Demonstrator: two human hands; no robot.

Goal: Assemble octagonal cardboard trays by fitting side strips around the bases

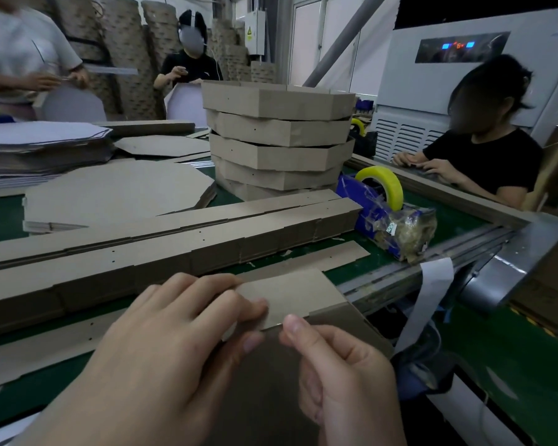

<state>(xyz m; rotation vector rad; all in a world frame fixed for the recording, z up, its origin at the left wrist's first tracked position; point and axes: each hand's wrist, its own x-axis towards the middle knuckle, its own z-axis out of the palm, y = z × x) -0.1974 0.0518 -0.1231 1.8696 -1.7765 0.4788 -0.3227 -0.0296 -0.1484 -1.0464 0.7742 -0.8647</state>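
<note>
My left hand (pixel 181 333) pinches the strip (pixel 290 294), fingers on top, thumb under. My right hand (pixel 345 375) nips its near edge with the thumb tip, fingers curled. The strip sits at 6 o'clock against the base (pixel 264 391); trays (pixel 277 140) stack at 12, tape (pixel 384 185) at 2.

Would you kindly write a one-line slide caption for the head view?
Left hand and right hand hold a cardboard side strip near stacked trays and a tape dispenser.
</note>
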